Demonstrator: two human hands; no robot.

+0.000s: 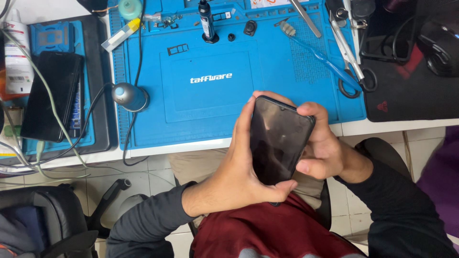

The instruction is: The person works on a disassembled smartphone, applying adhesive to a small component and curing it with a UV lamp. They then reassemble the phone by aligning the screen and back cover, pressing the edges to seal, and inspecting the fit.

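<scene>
I hold a black smartphone (277, 141) with its dark screen facing up, just in front of the desk edge, over my lap. My left hand (239, 177) wraps its left side and bottom corner, thumb along the lower edge. My right hand (322, 148) grips the right edge, fingers curled over the top corner and side. Both hands press on the phone together.
A blue repair mat (296, 91) covers the desk, with a small black bottle (207, 23), tweezers (306, 18), scissors (351, 57), a blue brush (315, 50) and small parts. Another dark phone (50, 95) lies at left on a black tray. A black mouse (440, 48) sits at right.
</scene>
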